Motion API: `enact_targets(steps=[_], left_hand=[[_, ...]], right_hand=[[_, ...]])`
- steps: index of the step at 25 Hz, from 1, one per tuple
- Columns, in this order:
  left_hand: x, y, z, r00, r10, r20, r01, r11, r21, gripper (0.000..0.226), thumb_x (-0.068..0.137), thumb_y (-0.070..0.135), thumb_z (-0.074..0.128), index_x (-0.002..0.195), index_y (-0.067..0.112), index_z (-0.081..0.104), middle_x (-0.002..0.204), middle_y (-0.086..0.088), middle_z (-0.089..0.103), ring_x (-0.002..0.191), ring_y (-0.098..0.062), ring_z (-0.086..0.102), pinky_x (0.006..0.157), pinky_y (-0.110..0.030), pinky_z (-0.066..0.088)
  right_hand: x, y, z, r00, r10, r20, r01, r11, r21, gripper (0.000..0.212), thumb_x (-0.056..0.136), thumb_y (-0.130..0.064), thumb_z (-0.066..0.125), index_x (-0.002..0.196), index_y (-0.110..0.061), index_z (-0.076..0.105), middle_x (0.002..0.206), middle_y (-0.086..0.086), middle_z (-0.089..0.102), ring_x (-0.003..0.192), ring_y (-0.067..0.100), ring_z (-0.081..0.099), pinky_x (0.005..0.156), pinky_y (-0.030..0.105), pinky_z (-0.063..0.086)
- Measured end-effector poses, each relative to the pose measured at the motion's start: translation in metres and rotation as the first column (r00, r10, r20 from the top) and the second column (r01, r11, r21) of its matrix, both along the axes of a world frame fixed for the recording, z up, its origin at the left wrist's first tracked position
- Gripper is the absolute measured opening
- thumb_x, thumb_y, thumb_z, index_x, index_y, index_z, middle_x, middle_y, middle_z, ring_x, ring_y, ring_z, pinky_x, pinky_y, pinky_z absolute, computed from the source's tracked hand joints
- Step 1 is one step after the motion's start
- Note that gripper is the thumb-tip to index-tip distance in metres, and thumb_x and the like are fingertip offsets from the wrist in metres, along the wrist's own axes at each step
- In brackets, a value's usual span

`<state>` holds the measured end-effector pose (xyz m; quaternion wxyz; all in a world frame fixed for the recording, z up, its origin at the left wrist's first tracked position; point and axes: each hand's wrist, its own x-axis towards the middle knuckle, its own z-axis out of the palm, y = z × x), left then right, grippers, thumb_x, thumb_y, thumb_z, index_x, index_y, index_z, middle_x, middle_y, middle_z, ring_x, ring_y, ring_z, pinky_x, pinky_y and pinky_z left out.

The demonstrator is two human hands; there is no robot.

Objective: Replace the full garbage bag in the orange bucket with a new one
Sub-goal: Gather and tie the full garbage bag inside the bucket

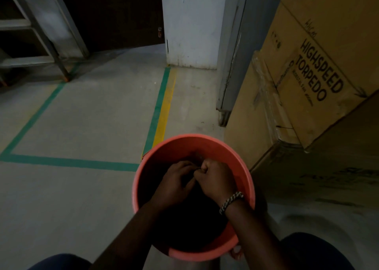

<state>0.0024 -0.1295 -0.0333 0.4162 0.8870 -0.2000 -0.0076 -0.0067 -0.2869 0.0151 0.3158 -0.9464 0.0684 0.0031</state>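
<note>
The orange bucket (pixel 190 144) stands on the concrete floor (pixel 92 116) low in my view, right of centre, between two dark blue knees (pixel 313 249). Its inside is lined by the dark garbage bag (pixel 190 228), which is hard to read in this dim light. Both hands are down inside the rim. The left hand (pixel 176 181) and the right hand (pixel 215 179) meet knuckle to knuckle, fingers curled tight, pinching a small fold of the dark film between them. One braided bracelet (pixel 230 202) sits on the right wrist.

On the right I count at least two cardboard boxes just beside the bucket: a tall one printed "HIGHSPEED TORPEDO" (pixel 320 68) and a lower one (pixel 307 177) in shadow. I cannot tell whether the lower one touches the bucket wall. Behind them stands one grey door frame (pixel 231 64), then one white pillar (pixel 190 23). A metal rack (pixel 41 34) stands far left, well apart.

Green tape lines (pixel 71 162) and one yellow strip (pixel 167 105) mark the floor. The yellow strip and the green line beside it run up to the bucket's far rim. The floor to the left and ahead lies open; the right side is hemmed in.
</note>
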Motion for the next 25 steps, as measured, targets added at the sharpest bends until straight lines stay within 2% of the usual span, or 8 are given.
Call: enact_targets(steps=[3,6,10,14,17,19,22,25], left_hand=[[-0.001,0.005,-0.006,0.999,0.007,0.049,-0.015,0.985,0.170,0.042,0.090,0.052,0.050,0.130,0.038,0.054,0.136,0.014,0.055,0.127,-0.014,0.050,0.100,-0.046,0.047],[-0.005,-0.001,-0.008,0.999,0.038,0.011,-0.039,0.976,0.215,0.051,0.092,0.062,0.041,0.139,0.043,0.046,0.146,0.016,0.044,0.136,-0.011,0.038,0.105,-0.042,0.040],[-0.008,-0.014,-0.009,0.996,0.088,-0.009,-0.075,0.898,0.433,0.056,0.087,0.061,0.028,0.138,0.042,0.043,0.149,0.013,0.039,0.137,-0.020,0.034,0.101,-0.044,0.037],[-0.007,-0.011,-0.018,0.995,0.101,-0.021,-0.073,0.833,0.549,0.061,0.086,0.061,0.018,0.140,0.044,0.040,0.151,0.008,0.036,0.136,-0.026,0.035,0.102,-0.045,0.037],[-0.001,-0.012,-0.022,0.993,0.116,-0.008,-0.095,0.851,0.516,0.057,0.086,0.050,0.023,0.136,0.042,0.048,0.147,0.007,0.045,0.132,-0.025,0.045,0.099,-0.042,0.042],[0.002,-0.011,-0.025,0.995,0.097,0.026,-0.096,0.860,0.501,0.047,0.088,0.044,0.042,0.134,0.042,0.049,0.144,0.009,0.049,0.129,-0.022,0.048,0.098,-0.040,0.044],[0.003,-0.008,-0.025,0.998,0.049,-0.043,-0.036,0.964,0.262,0.055,0.084,0.036,0.056,0.138,0.035,0.047,0.139,0.010,0.053,0.128,-0.013,0.050,0.105,-0.037,0.043],[0.008,0.003,-0.018,0.994,-0.056,-0.091,0.054,0.998,-0.016,0.065,0.078,0.022,0.067,0.140,0.020,0.048,0.137,0.003,0.054,0.130,-0.010,0.049,0.112,-0.031,0.037]], right_hand=[[-0.004,0.002,-0.003,1.000,-0.006,-0.004,0.006,0.998,0.066,0.023,0.071,-0.036,0.060,0.066,-0.014,0.055,0.061,0.000,0.063,0.062,0.019,0.061,0.057,0.037,0.050],[0.003,-0.009,-0.005,1.000,-0.009,-0.024,0.013,0.986,0.165,0.019,0.071,-0.032,0.062,0.065,-0.015,0.058,0.060,-0.002,0.064,0.061,0.014,0.062,0.059,0.037,0.051],[0.000,-0.006,-0.015,0.998,0.024,0.056,-0.032,0.991,0.133,0.020,0.074,-0.033,0.060,0.066,-0.015,0.058,0.060,-0.001,0.063,0.061,0.015,0.061,0.057,0.036,0.048],[0.001,-0.013,-0.033,0.995,0.087,-0.049,-0.079,0.986,0.145,0.020,0.084,-0.030,0.067,0.073,-0.014,0.060,0.063,-0.001,0.065,0.062,0.014,0.061,0.060,0.036,0.050],[0.001,-0.024,-0.042,0.996,0.076,-0.041,-0.060,0.952,0.301,0.020,0.083,-0.032,0.078,0.083,-0.018,0.064,0.067,-0.001,0.066,0.057,0.004,0.054,0.060,0.029,0.046],[0.000,-0.027,-0.048,0.991,0.080,-0.104,-0.037,0.930,0.365,0.035,0.074,-0.034,0.085,0.102,-0.026,0.065,0.089,-0.006,0.069,0.070,0.005,0.059,0.070,0.026,0.052],[-0.001,-0.027,-0.064,0.973,0.190,-0.129,-0.160,0.963,0.215,0.061,0.069,-0.039,0.084,0.126,-0.031,0.063,0.121,-0.008,0.059,0.109,0.009,0.062,0.099,0.029,0.051],[-0.005,-0.018,-0.067,0.977,0.191,-0.091,-0.185,0.980,0.071,0.054,0.075,-0.050,0.074,0.124,-0.029,0.065,0.126,-0.009,0.052,0.118,0.013,0.054,0.104,0.030,0.045]])
